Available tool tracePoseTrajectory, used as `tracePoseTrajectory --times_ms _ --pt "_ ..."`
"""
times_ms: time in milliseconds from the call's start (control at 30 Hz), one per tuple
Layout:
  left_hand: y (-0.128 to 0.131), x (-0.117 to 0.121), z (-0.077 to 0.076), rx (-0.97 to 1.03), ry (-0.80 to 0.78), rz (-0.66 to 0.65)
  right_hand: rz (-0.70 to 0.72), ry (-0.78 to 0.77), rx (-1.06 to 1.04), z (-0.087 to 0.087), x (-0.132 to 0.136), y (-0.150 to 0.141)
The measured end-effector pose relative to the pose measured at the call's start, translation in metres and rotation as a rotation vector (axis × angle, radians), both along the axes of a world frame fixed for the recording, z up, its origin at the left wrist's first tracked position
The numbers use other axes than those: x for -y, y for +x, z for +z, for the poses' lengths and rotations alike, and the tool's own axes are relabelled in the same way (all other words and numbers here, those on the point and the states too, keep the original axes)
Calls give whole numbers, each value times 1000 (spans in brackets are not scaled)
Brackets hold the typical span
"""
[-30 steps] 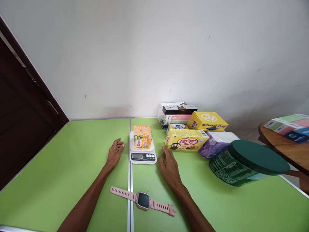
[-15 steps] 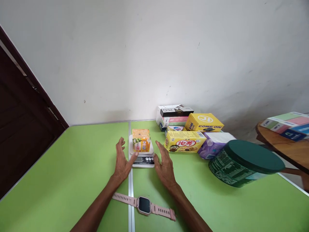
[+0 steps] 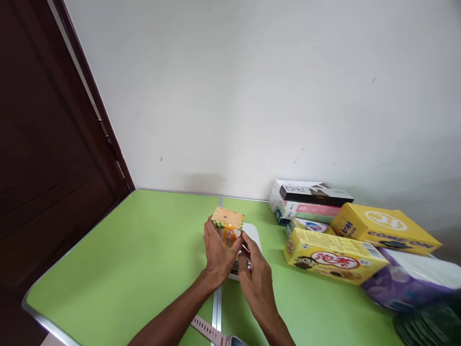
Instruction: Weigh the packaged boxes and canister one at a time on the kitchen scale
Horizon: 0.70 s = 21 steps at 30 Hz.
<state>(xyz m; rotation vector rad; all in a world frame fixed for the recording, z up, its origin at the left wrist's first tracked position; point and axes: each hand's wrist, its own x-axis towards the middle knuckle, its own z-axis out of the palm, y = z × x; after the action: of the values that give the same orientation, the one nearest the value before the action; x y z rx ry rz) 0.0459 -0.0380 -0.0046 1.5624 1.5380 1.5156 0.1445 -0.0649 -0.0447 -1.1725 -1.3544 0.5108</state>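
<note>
An orange printed pack [image 3: 227, 225] with green fruit pictures and a shiny wrapper is tilted above the left part of a white kitchen scale [image 3: 253, 234]. My left hand [image 3: 219, 250] wraps round the pack's left side, thumb across its front. At the lower right corner, the fingertips of my right hand [image 3: 255, 269] pinch the pack's edge. Both hands hide most of the scale's front panel. Nearer to me lies a pink-strapped smartwatch [image 3: 211, 331], partly cut off by the lower frame edge.
To the right, a yellow snack box [image 3: 334, 257] stands before a yellow COME ON box [image 3: 385, 228] and stacked boxes [image 3: 309, 199]. A purple tissue pack [image 3: 406, 278] and a blurred dark green tub [image 3: 428, 319] are farther right. A wall rises behind the green table [image 3: 144, 254].
My hands have closed in from both sides of the scale and taken hold of the orange pack, which is now turned and tilted. The view has swung left.
</note>
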Motion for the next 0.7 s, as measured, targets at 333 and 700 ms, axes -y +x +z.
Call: tracePoseTrajectory --times_ms 333,700 --pt "-132 -57 2 -9 62 382 343 2 -53 9 -81 -141" --pt "-204 -163 -33 -48 48 536 483 -164 50 5 -128 -188"
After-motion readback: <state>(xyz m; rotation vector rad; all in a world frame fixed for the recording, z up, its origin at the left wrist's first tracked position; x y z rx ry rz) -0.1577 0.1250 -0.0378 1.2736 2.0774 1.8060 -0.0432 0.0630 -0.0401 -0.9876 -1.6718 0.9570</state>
